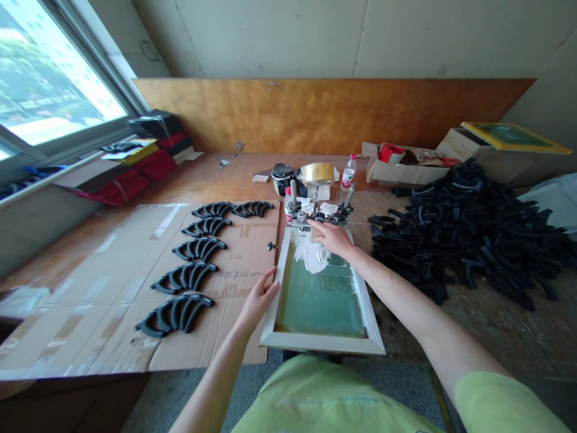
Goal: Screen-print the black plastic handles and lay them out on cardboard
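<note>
Nearest, at the bench edge in front of my green shirt: screen frame, pale wood border, green mesh, long axis running away from me toward the wall, near end slightly overhanging the bench.

Left hand: laid against the frame's left rail about midway along it, fingers extended and together, thumb on the outer side. Bracing rather than a closed grip; nothing is enclosed in it.

Right hand: farther out, over the far end of the mesh, fingers pressed flat and together on a white rag that lies bunched on the screen. Whether the rag is pinched or only pressed down, I cannot tell. This is the nearer hand to the rag; the rag lies just toward me and to the left of the palm, so any stroke along the frame's long axis comes toward my body.

Left of the frame: flattened cardboard carrying five groups of curved black parts in a row receding from me, two more groups at the far end.

Beyond the frame's far end, touching it: hinge clamp, with a small bottle beside it.

Behind that: black tub, tape roll, water bottle.

Right, well apart from the frame: large heap of black parts.

Far right corner: open carton and a yellow-framed screen on a box.
</note>
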`<action>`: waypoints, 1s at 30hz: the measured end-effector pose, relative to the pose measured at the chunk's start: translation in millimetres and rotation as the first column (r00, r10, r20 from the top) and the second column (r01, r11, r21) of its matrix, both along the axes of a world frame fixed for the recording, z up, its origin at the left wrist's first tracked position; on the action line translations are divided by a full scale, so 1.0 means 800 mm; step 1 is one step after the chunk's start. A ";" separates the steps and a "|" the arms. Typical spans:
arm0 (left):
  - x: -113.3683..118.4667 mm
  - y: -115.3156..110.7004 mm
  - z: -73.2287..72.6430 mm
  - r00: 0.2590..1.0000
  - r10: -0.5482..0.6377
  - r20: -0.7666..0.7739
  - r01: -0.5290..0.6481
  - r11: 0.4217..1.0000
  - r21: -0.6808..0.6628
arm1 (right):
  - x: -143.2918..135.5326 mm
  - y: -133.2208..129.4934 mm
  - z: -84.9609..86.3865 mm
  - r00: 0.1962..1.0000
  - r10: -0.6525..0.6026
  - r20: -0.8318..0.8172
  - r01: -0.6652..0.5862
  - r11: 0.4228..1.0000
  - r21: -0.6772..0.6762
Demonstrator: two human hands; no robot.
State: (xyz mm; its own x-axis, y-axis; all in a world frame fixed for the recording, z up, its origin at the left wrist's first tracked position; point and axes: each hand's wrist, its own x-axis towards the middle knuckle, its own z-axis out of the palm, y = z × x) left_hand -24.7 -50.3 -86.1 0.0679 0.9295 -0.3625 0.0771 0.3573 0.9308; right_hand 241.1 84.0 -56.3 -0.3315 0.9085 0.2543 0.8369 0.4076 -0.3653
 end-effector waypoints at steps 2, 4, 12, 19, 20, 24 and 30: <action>-0.002 0.004 0.030 1.000 -0.007 -0.013 0.007 1.000 0.020 | 0.021 0.022 0.015 0.992 -0.124 -0.016 0.125 0.991 0.037; 0.002 0.013 0.060 1.000 0.016 -0.009 -0.016 0.997 0.075 | 0.057 0.027 0.019 0.961 -0.258 -0.104 0.269 0.956 0.118; 0.047 0.085 0.129 0.932 0.134 0.338 -0.246 0.917 0.313 | 0.098 -0.057 -0.084 0.966 -0.235 -0.111 0.221 0.967 -0.125; 0.098 0.012 0.025 0.955 0.082 0.285 -0.067 0.996 -0.063 | -0.008 -0.123 -0.084 0.990 -0.135 0.035 0.136 0.990 -0.027; 0.105 -0.002 0.006 0.956 0.048 0.290 -0.004 0.989 -0.150 | -0.022 -0.136 -0.077 0.995 -0.102 0.013 0.101 0.995 0.016; 0.090 -0.009 -0.044 0.980 0.076 0.186 -0.034 0.975 -0.222 | -0.037 -0.164 -0.067 0.985 0.173 -0.027 -0.170 0.981 0.094; -0.038 0.073 -0.071 0.798 -0.051 -0.601 0.031 0.999 -0.043 | 0.124 -0.111 -0.102 0.887 -0.400 0.231 0.443 0.878 -0.179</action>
State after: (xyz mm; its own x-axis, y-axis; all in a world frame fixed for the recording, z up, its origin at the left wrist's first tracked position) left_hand -55.2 8.3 -142.5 -0.1351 0.9191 -0.3702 0.6333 0.3674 0.6811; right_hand 340.5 -5.2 -137.8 0.0752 0.9972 0.0041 0.9709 -0.0723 -0.2285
